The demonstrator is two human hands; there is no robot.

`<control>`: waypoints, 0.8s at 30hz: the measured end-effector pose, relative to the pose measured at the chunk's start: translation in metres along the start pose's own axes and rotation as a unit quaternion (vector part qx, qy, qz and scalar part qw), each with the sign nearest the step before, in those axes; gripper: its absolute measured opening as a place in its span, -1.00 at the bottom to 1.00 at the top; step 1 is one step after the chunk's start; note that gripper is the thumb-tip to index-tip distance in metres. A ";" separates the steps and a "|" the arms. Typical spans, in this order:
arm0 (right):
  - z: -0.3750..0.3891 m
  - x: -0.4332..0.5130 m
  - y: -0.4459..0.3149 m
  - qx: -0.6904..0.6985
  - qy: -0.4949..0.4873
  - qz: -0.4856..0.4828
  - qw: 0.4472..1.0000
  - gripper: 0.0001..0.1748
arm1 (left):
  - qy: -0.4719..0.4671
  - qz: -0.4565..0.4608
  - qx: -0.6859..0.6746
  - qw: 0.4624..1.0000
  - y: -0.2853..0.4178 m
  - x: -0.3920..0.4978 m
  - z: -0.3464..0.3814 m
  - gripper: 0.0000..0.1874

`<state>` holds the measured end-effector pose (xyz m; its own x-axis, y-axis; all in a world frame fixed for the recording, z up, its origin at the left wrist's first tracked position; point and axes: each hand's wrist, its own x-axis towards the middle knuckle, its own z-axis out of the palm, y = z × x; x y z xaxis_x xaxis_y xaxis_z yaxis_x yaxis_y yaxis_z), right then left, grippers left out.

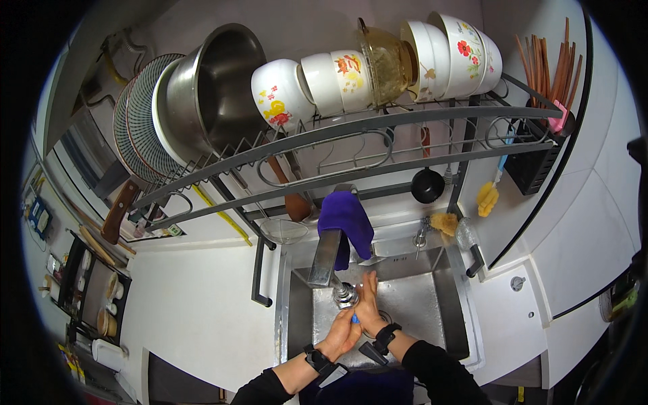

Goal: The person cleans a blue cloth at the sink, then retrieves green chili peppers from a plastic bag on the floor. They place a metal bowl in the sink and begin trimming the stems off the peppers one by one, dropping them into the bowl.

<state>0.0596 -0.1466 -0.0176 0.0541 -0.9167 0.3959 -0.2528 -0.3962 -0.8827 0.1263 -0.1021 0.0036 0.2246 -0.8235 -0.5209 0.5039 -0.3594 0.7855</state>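
My left hand [341, 334] and my right hand [371, 304] meet below the tap's metal outlet [346, 295], over the steel sink [415, 309]. The right hand's fingers stretch up beside the outlet, with no object seen in it. My left fingers are bent against the right hand's wrist side. A small blue thing [355, 319] shows between the hands; whether it is held cannot be made out. Over the square tap spout [325, 258] hangs a purple cloth [346, 223]. Behind the hands, the drain [385, 318] is partly hidden.
A dark metal dish rack [354, 134] spans above the sink with bowls [283, 93], plates [152, 116] and a steel pot [228, 76]. A knife handle [120, 210] juts out at left. A strainer [284, 231] and a black ladle [428, 185] hang below. White countertop [197, 298] lies left.
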 end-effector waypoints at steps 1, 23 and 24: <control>0.004 -0.004 0.002 0.104 -0.071 0.074 0.989 -0.38 | 0.001 -0.009 -0.059 0.998 0.003 0.007 -0.002 -0.75; 0.003 -0.002 0.000 0.045 -0.195 0.121 0.972 -0.46 | -0.095 0.004 -0.147 0.985 0.013 0.008 0.001 -0.77; 0.006 -0.001 0.002 0.070 -0.260 0.169 0.948 -0.45 | -0.114 0.045 -0.190 0.974 0.015 0.011 0.000 -0.78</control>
<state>0.0645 -0.1468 -0.0207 0.4713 -0.8798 -0.0612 -0.2119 -0.0456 -0.9762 0.1368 -0.1163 0.0096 0.1127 -0.9360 -0.3334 0.7733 -0.1281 0.6210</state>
